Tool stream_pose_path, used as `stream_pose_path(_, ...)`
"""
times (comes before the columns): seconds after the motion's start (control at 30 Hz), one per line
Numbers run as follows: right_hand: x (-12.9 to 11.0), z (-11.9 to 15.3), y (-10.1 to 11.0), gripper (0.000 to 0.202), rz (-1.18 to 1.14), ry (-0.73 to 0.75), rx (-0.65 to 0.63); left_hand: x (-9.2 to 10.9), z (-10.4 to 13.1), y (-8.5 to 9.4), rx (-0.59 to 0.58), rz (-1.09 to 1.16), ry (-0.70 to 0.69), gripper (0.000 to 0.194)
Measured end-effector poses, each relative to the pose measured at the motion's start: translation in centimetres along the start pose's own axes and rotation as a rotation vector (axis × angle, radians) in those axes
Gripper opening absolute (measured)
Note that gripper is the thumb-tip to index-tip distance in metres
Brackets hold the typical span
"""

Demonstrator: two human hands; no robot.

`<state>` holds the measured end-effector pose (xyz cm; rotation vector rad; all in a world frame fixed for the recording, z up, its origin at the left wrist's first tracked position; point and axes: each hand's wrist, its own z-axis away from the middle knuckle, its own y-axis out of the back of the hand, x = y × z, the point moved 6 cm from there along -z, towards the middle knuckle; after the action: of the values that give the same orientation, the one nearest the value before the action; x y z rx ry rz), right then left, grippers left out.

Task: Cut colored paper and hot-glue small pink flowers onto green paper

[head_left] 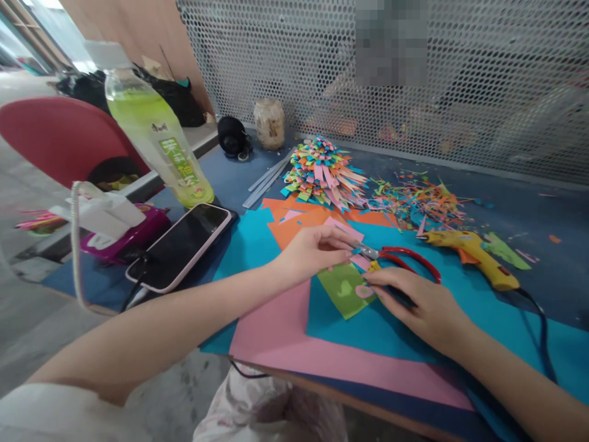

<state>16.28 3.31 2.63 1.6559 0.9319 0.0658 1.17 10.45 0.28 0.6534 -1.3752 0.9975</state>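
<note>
My left hand point(317, 248) has its fingers curled together beside the tips of a pair of scissors point(409, 256) with red handles. Whatever is in that pinch is too small to make out. To the right, my right hand point(421, 301) pinches thumb against fingers near a small pink paper ring point(363, 291); what it grips is unclear. A small yellow piece point(373, 266) lies between the hands. Below them is a green paper piece point(343, 304), resting on blue sheets point(381, 325) and a pink paper sheet point(271, 325).
A fringed paper cone point(324, 175) stands behind the hands, beside paper scraps point(423, 199). At right lies a yellow glue gun point(478, 258) with its cord. Leftward are a phone point(184, 245), a drink bottle point(159, 135) and a purple power strip point(129, 236). A perforated metal panel point(299, 67) borders the back.
</note>
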Motion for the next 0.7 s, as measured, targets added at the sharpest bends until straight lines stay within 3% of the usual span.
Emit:
stream_pose_path(0.17, 1.1, -0.1, 0.4, 0.018, -0.2, -0.198, 0.081, -0.1, 0.0, 0.2, 0.011, -0.03, -0.021, 0.021)
stream_pose_path(0.43, 2.0, 0.1, 0.1, 0.018, -0.474, -0.348, 0.105, -0.5, -0.1, -0.3, -0.094, -0.063, -0.098, 0.02)
stream_pose_path(0.7, 2.9, 0.2, 0.3, 0.025, -0.57, -0.484, 0.183, 0.1, 0.3, -0.4, -0.092, -0.235, -0.183, 0.021)
